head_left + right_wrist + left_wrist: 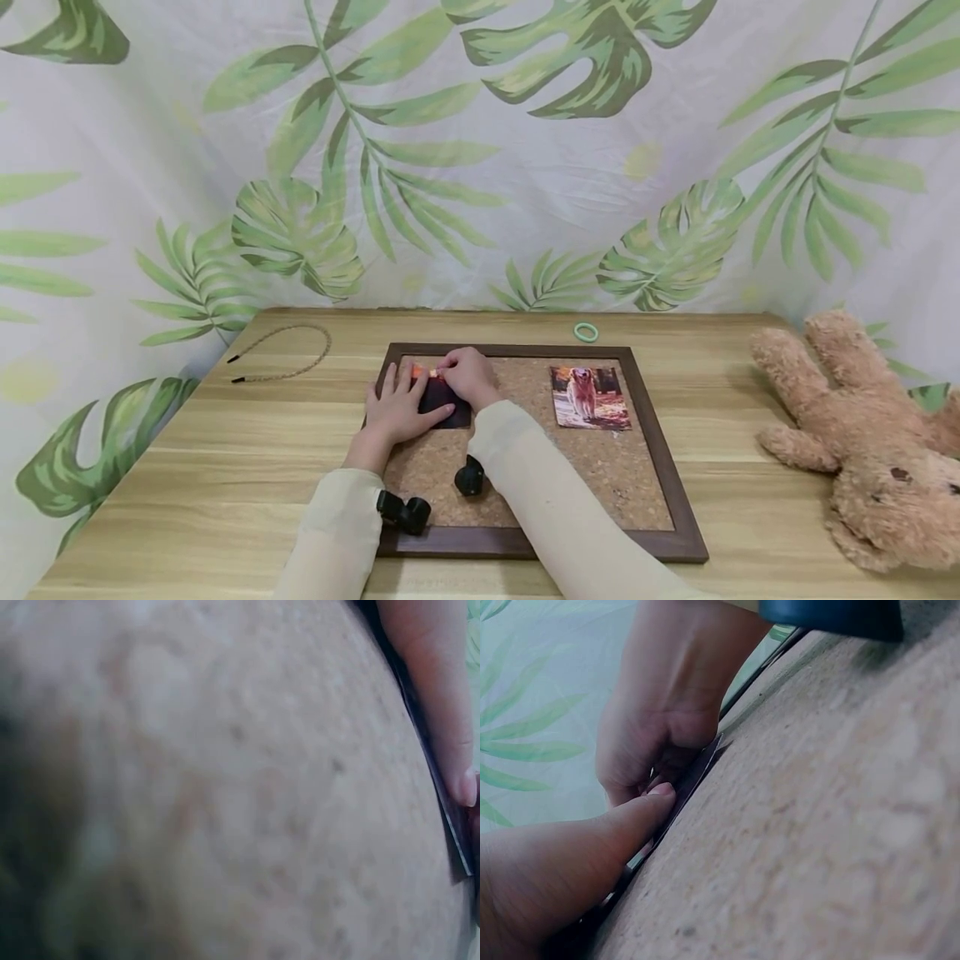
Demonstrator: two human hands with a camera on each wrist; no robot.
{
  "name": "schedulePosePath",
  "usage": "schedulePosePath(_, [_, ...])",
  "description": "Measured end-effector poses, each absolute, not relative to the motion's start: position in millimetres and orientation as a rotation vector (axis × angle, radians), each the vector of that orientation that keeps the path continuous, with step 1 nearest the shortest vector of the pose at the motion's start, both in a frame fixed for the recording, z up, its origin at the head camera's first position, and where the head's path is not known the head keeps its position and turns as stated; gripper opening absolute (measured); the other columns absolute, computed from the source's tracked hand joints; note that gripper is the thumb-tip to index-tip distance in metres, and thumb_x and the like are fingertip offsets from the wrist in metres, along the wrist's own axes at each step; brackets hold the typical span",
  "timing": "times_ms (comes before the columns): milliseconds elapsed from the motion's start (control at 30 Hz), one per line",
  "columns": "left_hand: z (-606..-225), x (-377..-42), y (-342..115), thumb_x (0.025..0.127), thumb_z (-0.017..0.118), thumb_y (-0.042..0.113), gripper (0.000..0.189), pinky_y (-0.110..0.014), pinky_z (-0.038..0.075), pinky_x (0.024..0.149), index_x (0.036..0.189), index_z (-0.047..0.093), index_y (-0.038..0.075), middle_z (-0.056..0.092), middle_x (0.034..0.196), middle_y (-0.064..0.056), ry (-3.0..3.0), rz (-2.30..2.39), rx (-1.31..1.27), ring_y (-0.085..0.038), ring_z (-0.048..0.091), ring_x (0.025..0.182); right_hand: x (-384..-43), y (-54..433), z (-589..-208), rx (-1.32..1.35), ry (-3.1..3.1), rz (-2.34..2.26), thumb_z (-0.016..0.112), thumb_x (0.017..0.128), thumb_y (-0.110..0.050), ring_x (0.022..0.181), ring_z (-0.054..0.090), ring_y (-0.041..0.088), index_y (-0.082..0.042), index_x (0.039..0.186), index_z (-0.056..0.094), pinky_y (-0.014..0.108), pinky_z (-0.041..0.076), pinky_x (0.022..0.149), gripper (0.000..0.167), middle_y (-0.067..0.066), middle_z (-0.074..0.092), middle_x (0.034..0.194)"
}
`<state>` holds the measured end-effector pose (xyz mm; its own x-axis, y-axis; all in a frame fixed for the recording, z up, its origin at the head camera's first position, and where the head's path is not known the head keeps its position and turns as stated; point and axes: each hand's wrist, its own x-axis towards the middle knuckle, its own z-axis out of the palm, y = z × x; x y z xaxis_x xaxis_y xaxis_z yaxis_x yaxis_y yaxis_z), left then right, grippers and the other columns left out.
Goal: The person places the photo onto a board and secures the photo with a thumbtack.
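A dark photo (450, 410) with an orange band near its top lies on the upper left of a cork board (517, 467). My left hand (399, 408) rests on its left part, fingers spread and thumb reaching across. At the photo's top edge, my right hand (471, 379) has its fingers curled, thumb and fingertips pinching something small whose kind I cannot tell. In the left wrist view, the right hand (667, 712) bends down over the photo, close to the left thumb (641, 817). The photo's near edge (450, 825) stands slightly off the cork in the right wrist view.
A dog photo (590, 398) lies at the board's upper right, inside the dark wooden frame (660, 442). Behind it is a green ring (586, 332). A thin braided headband (300, 372) lies at the left of the table, a teddy bear (877, 442) at the right.
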<state>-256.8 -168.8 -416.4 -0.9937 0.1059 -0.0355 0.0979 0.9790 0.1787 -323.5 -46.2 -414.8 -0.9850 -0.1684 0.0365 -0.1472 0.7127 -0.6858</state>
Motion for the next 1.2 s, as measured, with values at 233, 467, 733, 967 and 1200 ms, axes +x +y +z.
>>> schedulePosePath(233, [-414.7,-254.5,-168.0,0.078,0.039,0.063,0.08,-0.059,0.005,0.091,0.137,0.026,0.011,0.008,0.141,-0.016,3.079,0.307,0.164,-0.036,-0.001,0.126,-325.2,-48.4,-415.3,-0.3,2.917,-1.063,0.062,0.077,-0.022,0.063,0.051,0.009,-0.023,0.067,0.065,0.026,0.039,0.055,0.01,-0.011,0.057,0.07])
schedulePosePath(467, [-416.2,-254.6,-168.0,0.078,0.039,0.064,0.08,-0.059,0.005,0.091,0.136,0.028,0.011,0.009,0.141,-0.017,3.091,0.305,0.166,-0.036,0.0,0.126,-324.8,-46.7,-420.3,-0.393,2.948,-1.102,0.061,0.078,-0.024,0.063,0.051,0.009,-0.02,0.07,0.066,0.025,0.04,0.057,0.01,-0.009,0.057,0.07])
schedulePosePath(733, [-414.4,-255.3,-168.0,0.078,0.04,0.064,0.08,-0.059,0.005,0.091,0.136,0.028,0.011,0.009,0.141,-0.017,3.095,0.312,0.17,-0.036,0.0,0.126,-325.1,-43.3,-423.1,-0.411,2.919,-1.24,0.063,0.078,-0.023,0.067,0.053,0.008,-0.02,0.075,0.067,0.025,0.04,0.06,0.006,-0.01,0.058,0.07])
schedulePosePath(967, [-413.5,-255.4,-166.8,0.078,0.039,0.064,0.08,-0.059,0.005,0.091,0.137,0.028,0.011,0.009,0.141,-0.017,3.089,0.298,0.163,-0.035,-0.001,0.126,-325.4,-44.6,-416.4,-0.368,2.925,-1.138,0.063,0.077,-0.021,0.064,0.051,0.009,-0.022,0.068,0.064,0.025,0.039,0.055,0.009,-0.01,0.056,0.068])
schedulePosePath(1200, [-416.4,-256.1,-168.6,0.077,0.039,0.065,0.081,-0.059,0.005,0.091,0.136,0.028,0.011,0.009,0.141,-0.017,3.096,0.301,0.164,-0.036,-0.001,0.126,-325.3,-47.0,-414.1,-0.397,2.954,-1.051,0.061,0.075,-0.019,0.064,0.051,0.01,-0.02,0.066,0.063,0.025,0.04,0.057,0.01,-0.009,0.056,0.067])
